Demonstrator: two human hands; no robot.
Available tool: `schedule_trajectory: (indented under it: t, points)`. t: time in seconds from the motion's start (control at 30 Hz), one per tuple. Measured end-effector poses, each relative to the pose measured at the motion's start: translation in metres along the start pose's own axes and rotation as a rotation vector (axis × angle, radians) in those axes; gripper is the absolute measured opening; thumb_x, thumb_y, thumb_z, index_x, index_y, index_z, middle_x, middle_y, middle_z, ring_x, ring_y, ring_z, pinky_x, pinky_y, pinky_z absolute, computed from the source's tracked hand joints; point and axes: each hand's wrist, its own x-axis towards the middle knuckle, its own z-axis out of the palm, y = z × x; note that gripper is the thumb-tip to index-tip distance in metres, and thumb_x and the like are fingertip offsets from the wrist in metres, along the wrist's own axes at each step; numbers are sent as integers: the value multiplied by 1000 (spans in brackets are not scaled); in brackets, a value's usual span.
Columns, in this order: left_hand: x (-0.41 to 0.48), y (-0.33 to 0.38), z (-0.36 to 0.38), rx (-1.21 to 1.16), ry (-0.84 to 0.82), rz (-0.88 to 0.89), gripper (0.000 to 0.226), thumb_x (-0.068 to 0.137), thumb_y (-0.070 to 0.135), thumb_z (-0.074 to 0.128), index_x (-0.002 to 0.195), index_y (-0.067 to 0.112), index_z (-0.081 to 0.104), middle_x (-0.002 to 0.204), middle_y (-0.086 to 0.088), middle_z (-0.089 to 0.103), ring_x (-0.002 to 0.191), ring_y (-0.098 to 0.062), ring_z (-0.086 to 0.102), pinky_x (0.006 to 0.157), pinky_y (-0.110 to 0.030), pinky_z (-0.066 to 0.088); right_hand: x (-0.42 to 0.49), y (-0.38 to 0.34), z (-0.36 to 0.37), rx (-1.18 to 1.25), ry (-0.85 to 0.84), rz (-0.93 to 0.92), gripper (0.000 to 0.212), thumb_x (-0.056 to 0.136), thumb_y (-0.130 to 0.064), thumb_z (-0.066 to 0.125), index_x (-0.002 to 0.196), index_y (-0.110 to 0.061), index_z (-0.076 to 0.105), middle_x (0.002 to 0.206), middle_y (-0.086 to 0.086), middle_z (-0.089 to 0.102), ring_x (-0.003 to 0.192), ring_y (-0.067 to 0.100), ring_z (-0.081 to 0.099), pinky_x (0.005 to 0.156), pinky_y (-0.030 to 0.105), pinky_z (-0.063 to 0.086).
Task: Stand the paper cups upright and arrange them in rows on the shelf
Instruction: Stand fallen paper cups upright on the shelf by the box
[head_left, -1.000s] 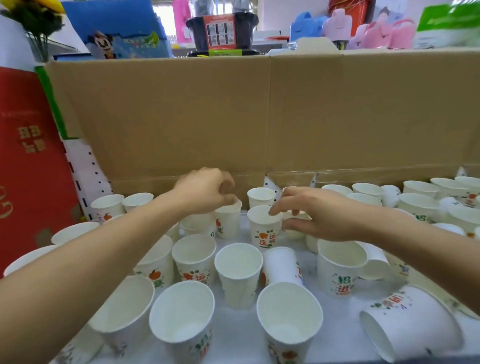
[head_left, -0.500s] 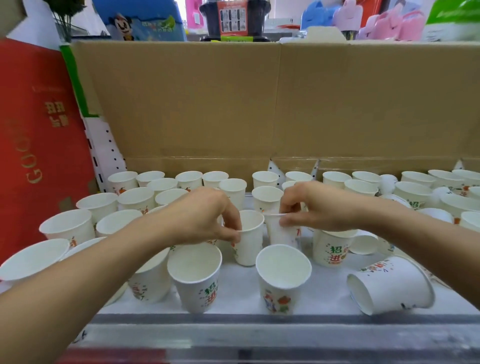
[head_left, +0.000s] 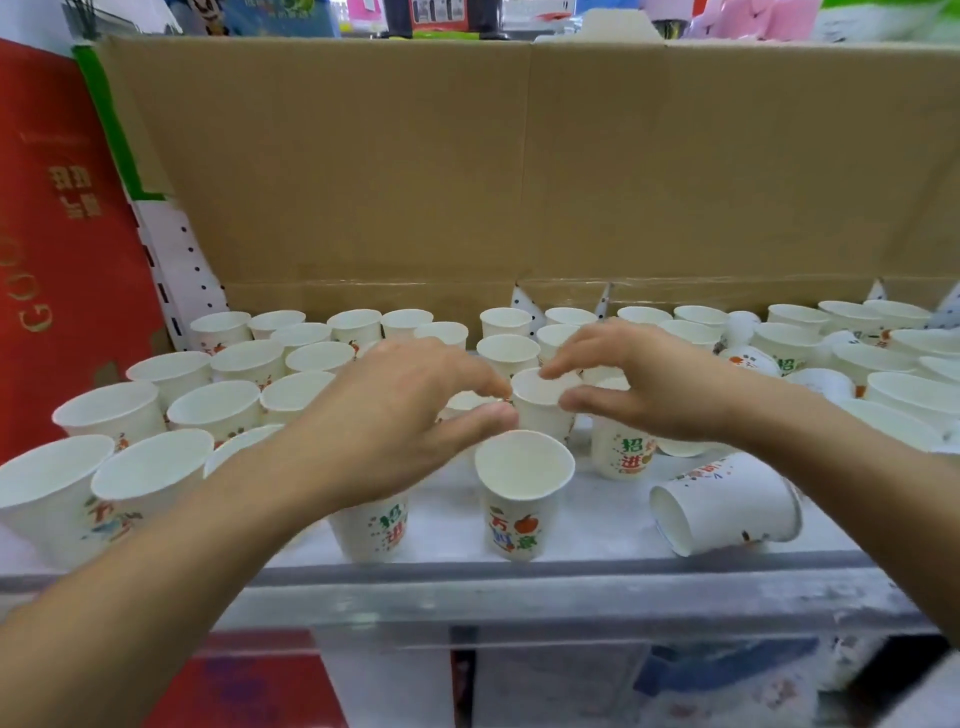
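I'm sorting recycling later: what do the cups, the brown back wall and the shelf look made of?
Cups: thin white paper, matte, with printed colour graphics and rolled rims. Whether there is an inner coating cannot be told.
Back wall: brown cardboard, probably corrugated, matte, with fold creases.
Shelf: smooth whitish surface, maybe painted metal or laminate. The look leaves it open.

The left hand (head_left: 384, 431) covers the rim of a paper cup (head_left: 371, 525); goods (head_left: 675, 680) below the shelf (head_left: 519, 577) are blurred.

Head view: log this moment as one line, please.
right hand pinches upright white paper cup mid-shelf | left hand beside it, grip unclear | tipped white paper cup lies on its side front-right | rows unfinished
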Motion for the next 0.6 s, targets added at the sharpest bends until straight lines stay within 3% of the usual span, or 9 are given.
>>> schedule_trajectory:
  t: [0.1,0.17,0.27,0.4,0.47,0.6]
  points:
    - [-19,26,11,0,26,28,61,78,77,33,115,39,63,110,24,63,106,-1,53,97,-32,39,-32,2,-10,15,195,101,31,84,-49,57,111,-36,67,101,-20,61,95,4,57,87,38,49]
    - [-27,37,23,49,31,44,56,77,74,41,111,37,65,107,20,66,104,-6,57,96,-35,42,-56,8,-17,-85,272,227,34,84,-53,52,109,-35,66,91,-18,60,83,5,55,74,35,50]
    - [-32,39,39,104,79,29,31,79,52,65,102,32,70,95,16,70,92,-12,64,90,-42,47,-89,21,-27,-255,187,382,38,88,-56,50,115,-33,63,95,-13,64,81,9,53,62,29,40]
    - [-36,36,51,182,107,-93,24,73,22,82,94,27,75,84,7,73,82,-19,67,91,-46,46,-118,29,-30,-193,36,454,43,90,-52,52,122,-25,61,103,-6,69,89,15,58,74,34,49]
    - [-34,34,51,229,105,-145,23,74,19,81,95,25,75,86,3,74,86,-24,66,95,-45,43,-123,28,-26,-164,23,433,39,91,-47,54,124,-25,57,101,-8,68,96,17,58,82,38,50]
    - [-29,30,47,203,52,-273,31,89,28,63,120,32,63,104,7,67,110,-18,55,110,-37,24,-124,31,-18,-162,43,367,40,90,-43,54,128,-28,52,107,-8,63,106,16,51,85,39,48]
